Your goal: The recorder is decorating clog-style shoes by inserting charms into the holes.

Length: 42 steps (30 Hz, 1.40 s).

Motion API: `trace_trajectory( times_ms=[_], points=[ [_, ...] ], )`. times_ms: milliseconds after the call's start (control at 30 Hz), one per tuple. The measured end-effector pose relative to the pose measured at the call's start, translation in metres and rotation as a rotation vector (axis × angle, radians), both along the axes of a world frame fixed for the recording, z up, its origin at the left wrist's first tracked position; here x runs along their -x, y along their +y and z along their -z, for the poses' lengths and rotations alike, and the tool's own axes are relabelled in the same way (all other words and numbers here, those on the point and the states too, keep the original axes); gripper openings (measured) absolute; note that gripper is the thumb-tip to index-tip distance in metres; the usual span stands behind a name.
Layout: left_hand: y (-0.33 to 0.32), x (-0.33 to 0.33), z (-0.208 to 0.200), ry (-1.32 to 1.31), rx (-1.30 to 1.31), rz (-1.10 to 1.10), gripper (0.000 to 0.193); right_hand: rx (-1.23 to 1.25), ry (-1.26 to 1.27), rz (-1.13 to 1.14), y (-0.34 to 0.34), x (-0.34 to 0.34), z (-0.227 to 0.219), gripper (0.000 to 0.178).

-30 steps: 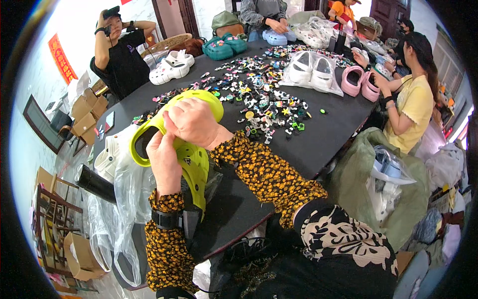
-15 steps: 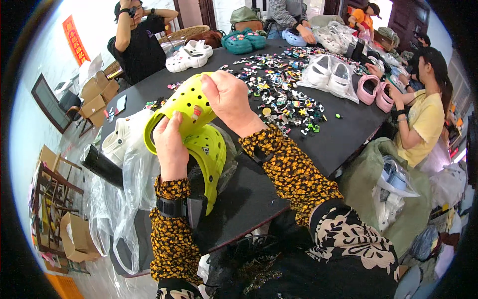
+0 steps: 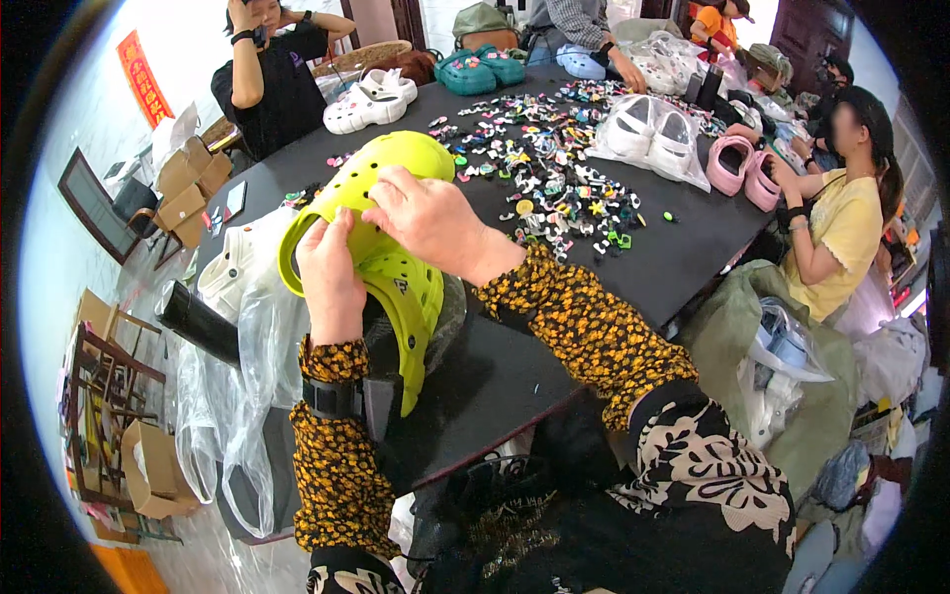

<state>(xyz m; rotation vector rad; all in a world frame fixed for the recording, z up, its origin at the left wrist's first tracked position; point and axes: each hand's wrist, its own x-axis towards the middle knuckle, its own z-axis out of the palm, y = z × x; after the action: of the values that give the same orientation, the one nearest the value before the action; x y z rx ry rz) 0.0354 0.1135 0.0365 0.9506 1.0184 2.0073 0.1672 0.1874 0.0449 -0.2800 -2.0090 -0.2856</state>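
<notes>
A lime-green clog [image 3: 396, 156] is raised above the table, its opening tilted toward me and its holed toe pointing away. My left hand [image 3: 330, 282] is closed on the clog's upper at the opening, thumb and fingers pinching the edge. On top of the same upper, close to my left fingertips, lie the curled, pinched fingers of my right hand [image 3: 440, 223]; what they grip, if anything, is hidden. Just below, a second lime-green clog [image 3: 421, 302] with a dark charm on it stands partly covered by the first.
Small colourful shoe charms [image 3: 564, 188] are scattered across the black table [image 3: 673, 243]. A white clog [image 3: 233, 272] and clear plastic bag [image 3: 262, 396] lie left, beside a black cylinder [image 3: 198, 324]. White clogs [image 3: 366, 104], teal clogs [image 3: 480, 69] and bagged white shoes [image 3: 653, 139] sit farther off. Co-workers surround the table.
My right hand has come down from the clog's toe to its upper, near my left fingers. The raised clog has tilted a little; the small red-and-white charm seen on it earlier is now covered.
</notes>
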Motion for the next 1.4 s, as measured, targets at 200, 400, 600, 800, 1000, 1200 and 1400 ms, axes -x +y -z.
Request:
trace_trajectory(
  times_ms=[200,400,600,800,1000,1200,1400],
  points=[
    [0.001,0.001,-0.004,-0.014,0.015,0.004,0.017,0.029,-0.115,-0.095,0.001,-0.009,-0.007,0.029],
    [0.001,0.001,-0.001,-0.025,0.046,0.024,0.018,0.093,-0.322,0.035,0.001,-0.01,-0.01,0.03],
    [-0.002,0.005,-0.003,0.046,0.048,0.064,0.02,0.073,-0.364,0.005,0.003,-0.014,-0.017,0.029],
    [0.0,0.008,-0.009,0.066,0.111,0.16,0.022,0.064,-0.397,-0.039,0.005,-0.018,-0.026,0.022],
    [0.005,0.015,-0.011,0.122,0.157,0.186,0.017,0.084,-0.405,-0.106,0.008,-0.017,-0.026,0.025],
    [0.011,0.015,-0.003,0.08,0.16,0.15,0.01,0.136,-0.428,-0.034,0.003,-0.017,-0.022,0.022],
    [0.01,0.01,-0.006,0.097,0.132,0.132,0.012,0.052,-0.448,0.002,-0.003,-0.017,-0.022,0.021]
  ],
)
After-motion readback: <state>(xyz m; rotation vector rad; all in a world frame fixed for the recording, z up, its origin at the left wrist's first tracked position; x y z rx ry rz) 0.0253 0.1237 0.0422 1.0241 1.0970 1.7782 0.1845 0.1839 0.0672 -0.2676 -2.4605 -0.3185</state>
